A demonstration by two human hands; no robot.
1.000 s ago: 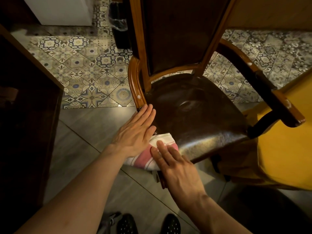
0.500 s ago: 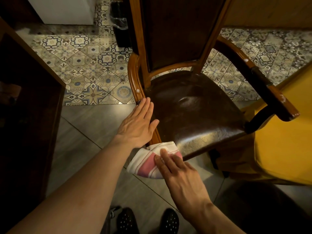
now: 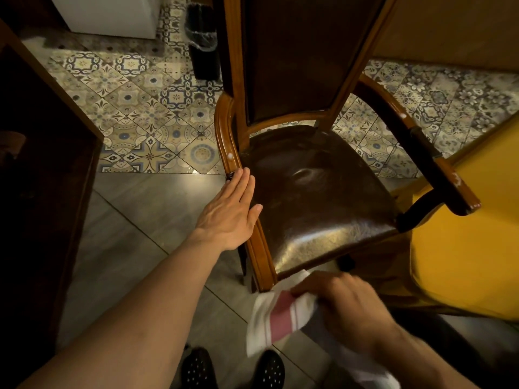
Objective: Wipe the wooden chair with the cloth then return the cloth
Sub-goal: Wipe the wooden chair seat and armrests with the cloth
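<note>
The wooden chair [image 3: 317, 192] has a dark glossy seat, a tall padded back and curved brown armrests. My left hand [image 3: 230, 211] lies flat and open against the seat's left edge, just below the left armrest post. My right hand [image 3: 345, 307] grips the white cloth with a pink stripe [image 3: 278, 315] at the seat's front corner. The cloth hangs down past the wooden front rail, off the seat surface. My right hand is blurred.
A yellow tablecloth [image 3: 466, 248] hangs close on the right, under the right armrest. A dark wooden cabinet [image 3: 42, 169] stands on the left. A black bin [image 3: 202, 40] and a white appliance [image 3: 112, 15] sit at the back on patterned tiles. My shoes [image 3: 233, 369] are below.
My right hand has pulled the cloth off the seat's front corner, down and to the right, and closed on it. My left hand has stayed flat against the seat's left edge.
</note>
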